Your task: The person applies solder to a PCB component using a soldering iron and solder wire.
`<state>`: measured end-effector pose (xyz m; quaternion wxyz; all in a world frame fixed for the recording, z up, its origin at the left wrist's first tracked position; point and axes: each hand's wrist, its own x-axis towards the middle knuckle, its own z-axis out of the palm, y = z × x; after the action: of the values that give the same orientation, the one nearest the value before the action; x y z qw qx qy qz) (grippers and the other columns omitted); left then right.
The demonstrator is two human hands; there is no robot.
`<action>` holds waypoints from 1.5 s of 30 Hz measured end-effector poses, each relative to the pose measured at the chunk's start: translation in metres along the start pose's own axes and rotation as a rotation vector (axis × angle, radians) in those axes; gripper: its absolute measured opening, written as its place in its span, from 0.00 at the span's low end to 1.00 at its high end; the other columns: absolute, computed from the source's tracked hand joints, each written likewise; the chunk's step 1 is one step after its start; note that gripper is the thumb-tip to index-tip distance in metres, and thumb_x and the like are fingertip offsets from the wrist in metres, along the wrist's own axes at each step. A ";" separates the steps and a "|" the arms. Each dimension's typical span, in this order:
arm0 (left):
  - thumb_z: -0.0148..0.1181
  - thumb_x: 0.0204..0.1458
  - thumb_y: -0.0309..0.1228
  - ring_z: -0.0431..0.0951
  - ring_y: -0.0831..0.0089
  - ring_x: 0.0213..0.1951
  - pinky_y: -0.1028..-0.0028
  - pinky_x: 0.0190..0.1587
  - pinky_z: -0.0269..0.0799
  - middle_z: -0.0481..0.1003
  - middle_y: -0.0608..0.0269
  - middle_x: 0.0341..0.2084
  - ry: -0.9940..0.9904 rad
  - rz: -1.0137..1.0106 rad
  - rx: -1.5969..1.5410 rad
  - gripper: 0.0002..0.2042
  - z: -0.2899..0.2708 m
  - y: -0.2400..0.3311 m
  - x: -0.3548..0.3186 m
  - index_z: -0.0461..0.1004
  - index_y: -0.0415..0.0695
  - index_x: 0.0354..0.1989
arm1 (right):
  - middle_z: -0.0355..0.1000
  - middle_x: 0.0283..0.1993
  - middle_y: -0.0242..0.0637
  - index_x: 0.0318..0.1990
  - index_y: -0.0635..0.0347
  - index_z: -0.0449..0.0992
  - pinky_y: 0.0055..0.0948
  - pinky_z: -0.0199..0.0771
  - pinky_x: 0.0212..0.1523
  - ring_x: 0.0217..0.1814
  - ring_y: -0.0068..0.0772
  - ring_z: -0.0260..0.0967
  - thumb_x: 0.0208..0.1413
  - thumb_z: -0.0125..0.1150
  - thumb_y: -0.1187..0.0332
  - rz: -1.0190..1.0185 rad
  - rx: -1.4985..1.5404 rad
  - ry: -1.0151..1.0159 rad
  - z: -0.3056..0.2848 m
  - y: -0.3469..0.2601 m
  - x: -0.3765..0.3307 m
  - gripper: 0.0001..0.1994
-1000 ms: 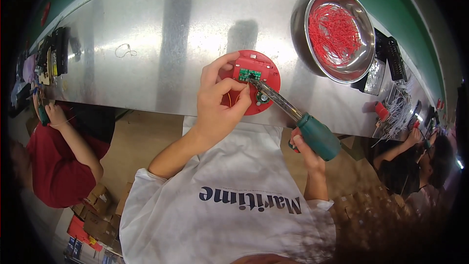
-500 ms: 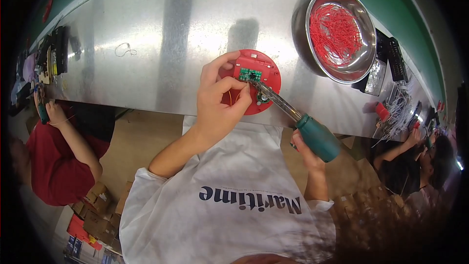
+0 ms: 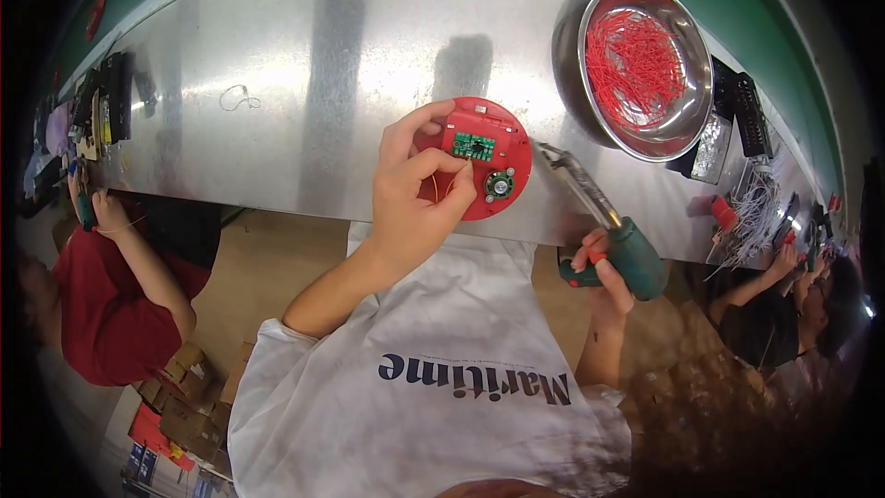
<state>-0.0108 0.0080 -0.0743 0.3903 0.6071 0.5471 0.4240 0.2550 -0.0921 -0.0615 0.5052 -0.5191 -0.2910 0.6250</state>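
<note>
Red round housing [image 3: 493, 161] sits at the near edge of the tabletop [image 3: 304, 65], left of a steel bowl [image 3: 636, 69] of red wires. My left hand [image 3: 415, 194] steadies it, fingers [image 3: 433, 164] pinching at the small green circuit board [image 3: 474, 145] inside. My right hand [image 3: 604, 263] is clenched around the green-handled soldering iron [image 3: 608, 221], tip lifted just right of the housing. I judge it best to pin the board flat and bring the tip in low, touching only the joint.
</note>
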 end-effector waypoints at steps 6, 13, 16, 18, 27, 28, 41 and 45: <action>0.64 0.43 0.18 0.69 0.69 0.48 0.70 0.50 0.68 0.70 0.54 0.56 -0.023 -0.017 0.023 0.03 -0.001 0.001 0.000 0.76 0.38 0.24 | 0.67 0.43 0.50 0.41 0.68 0.70 0.32 0.70 0.35 0.31 0.38 0.69 0.46 0.59 0.66 -0.032 0.074 0.127 -0.003 0.001 -0.002 0.17; 0.64 0.43 0.18 0.70 0.69 0.47 0.69 0.50 0.68 0.70 0.55 0.56 -0.030 -0.028 0.032 0.03 -0.003 0.004 0.004 0.76 0.38 0.23 | 0.64 0.42 0.49 0.39 0.67 0.68 0.29 0.68 0.31 0.29 0.35 0.67 0.47 0.57 0.63 -0.040 0.064 0.173 -0.003 0.005 -0.002 0.17; 0.64 0.43 0.20 0.70 0.62 0.49 0.67 0.50 0.69 0.69 0.54 0.55 -0.098 0.025 0.082 0.06 -0.011 0.004 0.007 0.76 0.39 0.30 | 0.64 0.42 0.49 0.39 0.67 0.67 0.28 0.66 0.29 0.29 0.35 0.66 0.48 0.56 0.63 -0.058 0.097 0.159 -0.008 0.008 0.000 0.16; 0.62 0.46 0.19 0.72 0.63 0.48 0.67 0.51 0.70 0.70 0.53 0.53 -0.191 -0.086 -0.008 0.14 -0.024 0.010 0.013 0.74 0.41 0.43 | 0.63 0.42 0.49 0.39 0.67 0.67 0.28 0.66 0.29 0.29 0.35 0.66 0.48 0.56 0.63 -0.071 0.108 0.150 -0.009 0.009 0.000 0.16; 0.66 0.45 0.29 0.73 0.52 0.43 0.60 0.46 0.71 0.71 0.54 0.45 -0.729 0.257 0.485 0.25 -0.064 0.024 0.075 0.69 0.39 0.54 | 0.63 0.41 0.48 0.47 0.67 0.65 0.28 0.66 0.27 0.27 0.35 0.65 0.49 0.57 0.66 -0.113 0.218 0.149 -0.007 0.012 -0.001 0.19; 0.67 0.44 0.31 0.73 0.52 0.42 0.61 0.45 0.70 0.71 0.54 0.45 -0.738 0.227 0.490 0.27 -0.072 0.019 0.083 0.69 0.40 0.55 | 0.63 0.41 0.47 0.47 0.66 0.65 0.28 0.66 0.26 0.27 0.35 0.64 0.49 0.57 0.66 -0.102 0.217 0.167 -0.006 0.011 -0.001 0.19; 0.59 0.48 0.19 0.64 0.49 0.62 0.59 0.62 0.63 0.66 0.49 0.60 -0.111 0.629 0.898 0.30 -0.101 -0.010 0.238 0.63 0.45 0.64 | 0.67 0.43 0.49 0.40 0.68 0.70 0.30 0.68 0.28 0.28 0.35 0.67 0.50 0.58 0.65 -0.124 0.262 0.212 -0.006 0.011 -0.001 0.15; 0.55 0.43 0.15 0.67 0.49 0.59 0.59 0.58 0.67 0.65 0.50 0.61 -0.355 0.531 1.032 0.34 -0.076 -0.023 0.325 0.63 0.49 0.63 | 0.67 0.43 0.49 0.40 0.68 0.69 0.30 0.67 0.28 0.27 0.35 0.67 0.50 0.57 0.66 -0.170 0.320 0.233 -0.004 0.016 -0.001 0.15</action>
<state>-0.0765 0.3341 -0.0422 0.0119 0.8952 0.4384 0.0790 0.2538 -0.0992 -0.0770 0.6622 -0.4746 -0.1707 0.5542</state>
